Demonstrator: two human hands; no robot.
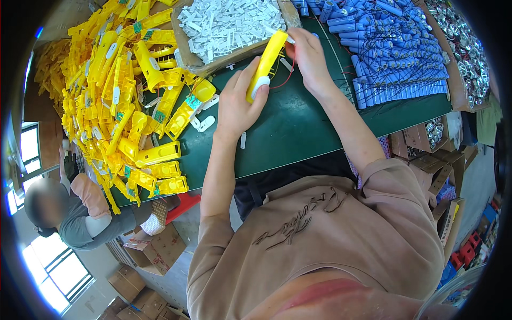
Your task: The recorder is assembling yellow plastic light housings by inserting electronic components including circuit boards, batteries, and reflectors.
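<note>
Brown short-sleeved fabric shirt [320, 234] nearest in head view. Left hand [238, 104] grasps long yellow plastic housing [271, 56], tilted above green desk [288, 128], near cardboard carton [234, 61] of small white pieces. Right hand [310, 61] at its far end, fingers bent; can't tell if gripping the housing or thin red wire [289, 76]. To do it well: steady left grip, wire slack and unpinched, light fingertip work at the far end. Housing: slim, smooth-looking, 1 white oval plastic piece [260, 84] near its lower end, left thumb against it.
</note>
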